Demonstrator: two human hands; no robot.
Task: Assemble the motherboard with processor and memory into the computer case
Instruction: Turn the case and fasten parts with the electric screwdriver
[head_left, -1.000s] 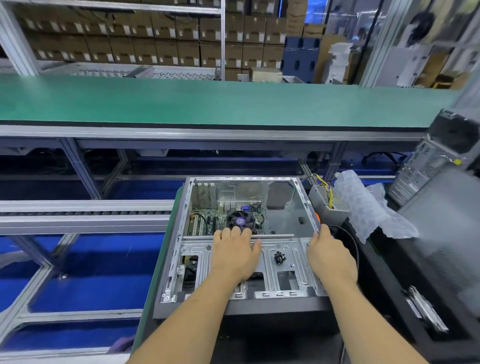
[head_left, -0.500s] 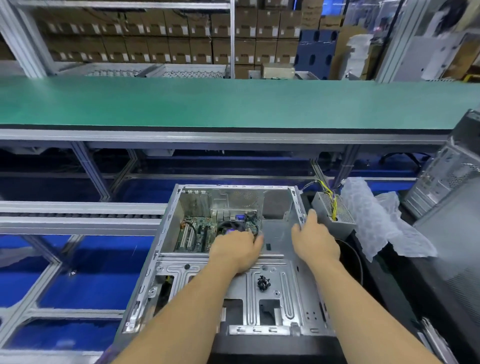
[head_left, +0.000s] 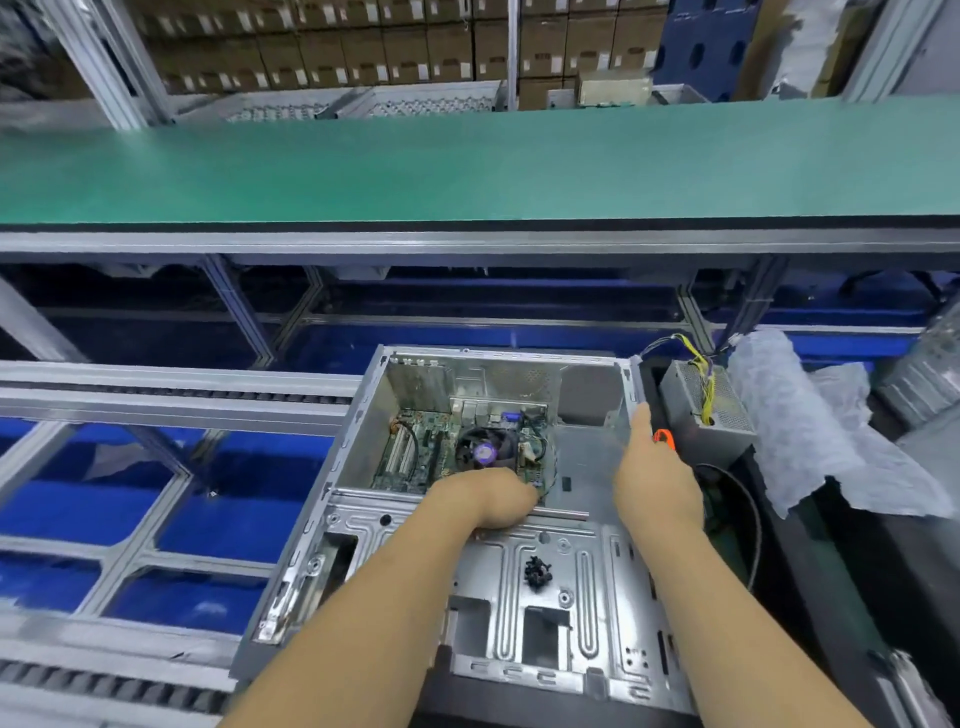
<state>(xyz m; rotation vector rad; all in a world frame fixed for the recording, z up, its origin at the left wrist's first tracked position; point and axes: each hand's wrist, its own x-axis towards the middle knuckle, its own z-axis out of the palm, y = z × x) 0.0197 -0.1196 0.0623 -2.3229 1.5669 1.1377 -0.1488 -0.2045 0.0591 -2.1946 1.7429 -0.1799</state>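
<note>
Motherboard (head_left: 457, 447) sitting inside the open case (head_left: 519, 582). Left hand (head_left: 488, 496) curling over the crossbar beside it; right hand (head_left: 657, 478) lying flat, fingers straight, along the case's right wall.

Left hand (head_left: 488, 496) curled, fingers hidden; right hand (head_left: 655, 475) extended, fingers straight.

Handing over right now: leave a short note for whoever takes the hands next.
Left hand: curled over the case's crossbar, fingers hidden, at the board's near edge.
Right hand: open, on the right wall of the case.
Motherboard with fan lies inside the case.
Screws sit loose on the case's tray.
Left: fasten the board; whether memory is fitted is unclear.
</note>
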